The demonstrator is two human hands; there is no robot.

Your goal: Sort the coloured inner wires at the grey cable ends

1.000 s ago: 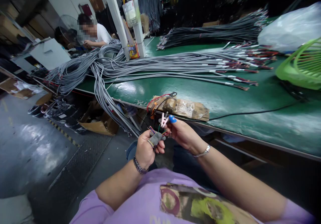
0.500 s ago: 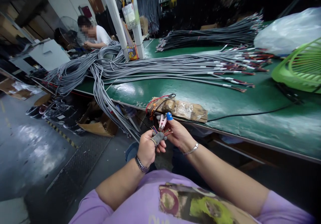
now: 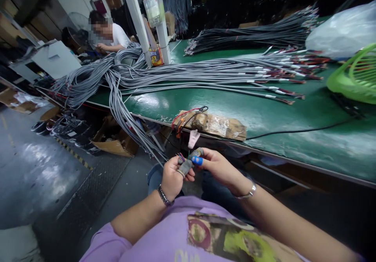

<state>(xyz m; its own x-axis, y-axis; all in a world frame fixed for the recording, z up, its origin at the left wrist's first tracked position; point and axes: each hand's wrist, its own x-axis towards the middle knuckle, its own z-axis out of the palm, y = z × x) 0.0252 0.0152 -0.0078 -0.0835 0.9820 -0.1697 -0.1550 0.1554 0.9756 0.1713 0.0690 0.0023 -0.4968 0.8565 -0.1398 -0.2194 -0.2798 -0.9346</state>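
My left hand (image 3: pixel 174 174), closed, pinches a bunch of thin coloured wires (image 3: pixel 181 157) whose ends fan out above its fingers. Grey finger covers sit on some of its fingertips. Against it, my right hand (image 3: pixel 217 166) is closed too, with a blue cover on the thumb and a grey one on a finger. Its thumb and finger pinch at the wires beside the left fingertips; the exact strand is hidden. Just above both hands, a pink clip (image 3: pixel 193 138) hangs at the bench edge by a wooden board (image 3: pixel 226 128) wrapped in tape and leads.
Grey cables (image 3: pixel 188 76) with stripped ends lie across the green bench (image 3: pixel 164 105), some drooping over its edge. Behind are black cables (image 3: pixel 249 37), a plastic bag (image 3: pixel 340 35) and a green basket (image 3: pixel 357 78). A co-worker (image 3: pixel 117 37) sits at the far left.
My right hand has left the pink clip and moved down and right, its thumb and finger now at the wires by my left hand. The left hand stays nearly in place with its wires.
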